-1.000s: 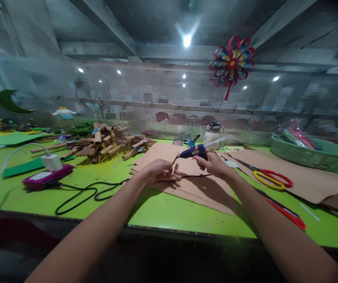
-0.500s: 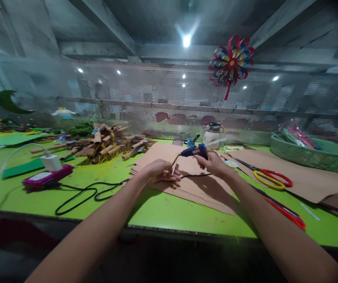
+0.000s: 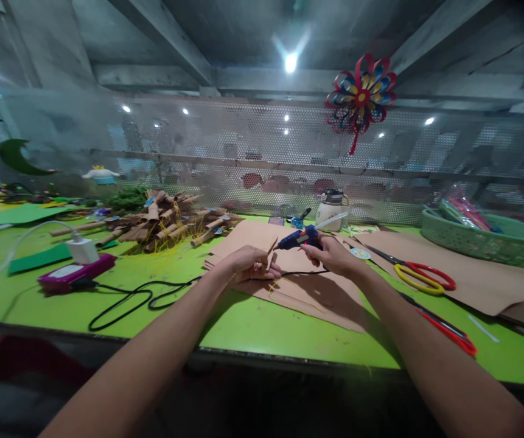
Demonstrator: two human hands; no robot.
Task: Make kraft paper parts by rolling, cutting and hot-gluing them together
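My right hand point(image 3: 328, 250) is closed around a blue hot glue gun point(image 3: 299, 238), a pale glue stick point(image 3: 332, 220) jutting from its back. The gun's nozzle points left, close to a small piece of brown paper point(image 3: 271, 248) pinched in my left hand point(image 3: 255, 266). Whether nozzle and paper touch, I cannot tell. Yellow thread point(image 3: 274, 287) hangs below the left hand. Under both hands lie stacked sheets of brown kraft paper point(image 3: 321, 307).
Rolled brown paper pieces point(image 3: 165, 225) with yellow thread are heaped at the left, behind a purple power strip point(image 3: 76, 274) and black cord point(image 3: 145, 293). To the right lie scissors point(image 3: 426, 277), a red cutter point(image 3: 447, 328) and a green basket point(image 3: 485, 237). A bottle point(image 3: 331, 210) stands behind.
The glue gun's nozzle has shifted slightly left and down along the brown paper piece, whose upper tip now shows above it. My left hand has barely moved.
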